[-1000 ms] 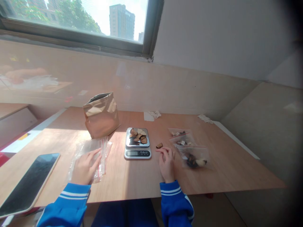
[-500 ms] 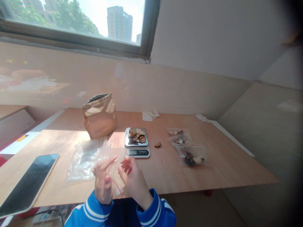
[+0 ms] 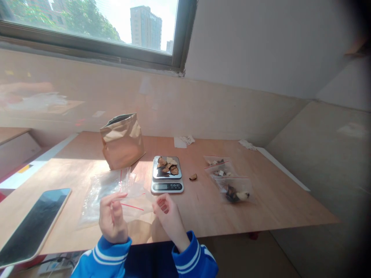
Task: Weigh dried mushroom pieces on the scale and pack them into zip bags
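Both my hands hold one clear zip bag (image 3: 135, 206) with a red seal line just above the table's near edge. My left hand (image 3: 112, 223) pinches its left end and my right hand (image 3: 169, 218) pinches its right end, so the bag is stretched between them. Beyond my hands, a small digital scale (image 3: 167, 186) carries a pile of brown dried slices (image 3: 168, 167). One loose dried piece (image 3: 193, 177) lies to the right of the scale. A stack of empty clear zip bags (image 3: 101, 189) lies left of the scale.
A brown paper pouch (image 3: 122, 141), open at the top, stands behind the empty bags. Filled zip bags (image 3: 232, 185) lie at the right. A dark phone (image 3: 31, 224) rests at the left edge of the wooden table (image 3: 275, 208). Crumpled paper scraps (image 3: 182, 141) lie by the back wall.
My left hand left the stack of bags and my right hand left the table beside the scale. Both came together near the table's edge, took one bag and pulled it apart sideways.
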Available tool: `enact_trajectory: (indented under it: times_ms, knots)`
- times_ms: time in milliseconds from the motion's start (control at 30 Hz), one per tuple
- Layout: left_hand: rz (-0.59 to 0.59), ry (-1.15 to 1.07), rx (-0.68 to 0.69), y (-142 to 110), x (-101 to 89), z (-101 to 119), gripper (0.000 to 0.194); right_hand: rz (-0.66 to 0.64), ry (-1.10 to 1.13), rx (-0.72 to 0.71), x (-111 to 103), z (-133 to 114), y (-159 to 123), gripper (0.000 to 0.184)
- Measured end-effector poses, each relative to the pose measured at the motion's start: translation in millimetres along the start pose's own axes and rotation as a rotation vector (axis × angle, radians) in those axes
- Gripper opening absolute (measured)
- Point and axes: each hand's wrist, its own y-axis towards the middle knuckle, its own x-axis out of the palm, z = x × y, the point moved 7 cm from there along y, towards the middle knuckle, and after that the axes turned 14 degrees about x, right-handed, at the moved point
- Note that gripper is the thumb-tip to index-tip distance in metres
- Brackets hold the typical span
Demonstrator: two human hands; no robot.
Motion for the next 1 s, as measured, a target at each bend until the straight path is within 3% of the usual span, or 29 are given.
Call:
enact_trajectory:
  times_ms: [167, 300, 433, 667, 800, 900, 1000]
  knots:
    - [-0.063, 0.010, -0.074, 14.8, 9.6, -15.6, 0.024, -0.031, -0.193, -0.124, -23.8, -3.5, 3.2, 0.027]
    - [0.007, 0.008, -0.108, 29.2, 22.0, -17.4, 0.030, 0.234, -0.458, -0.370, -45.4, -20.2, 11.0, 0.029]
    - [-0.001, -0.077, -0.113, 39.6, 47.4, -23.5, 0.034, 0.329, -0.676, -0.503, -47.6, -34.3, 30.0, 0.038]
    - [-0.025, -0.116, -0.162, 38.6, 76.4, -35.6, 0.031, 0.513, -0.598, -0.505, -72.2, -40.3, 43.0, 0.031]
    - [0.058, -0.240, -0.093, 32.2, 82.7, -36.9, 0.036, 0.381, -0.490, -0.515, -51.0, -42.7, 33.9, 0.028]
    - [0.185, -0.423, -0.017, 25.9, 81.3, -41.9, 0.035, 0.246, -0.459, -0.569, -15.3, -51.7, 21.0, 0.030]
    - [0.283, -0.607, -0.067, 19.5, 80.0, -53.3, 0.031, 0.115, -0.492, -0.592, 17.9, -56.9, 10.2, 0.036]
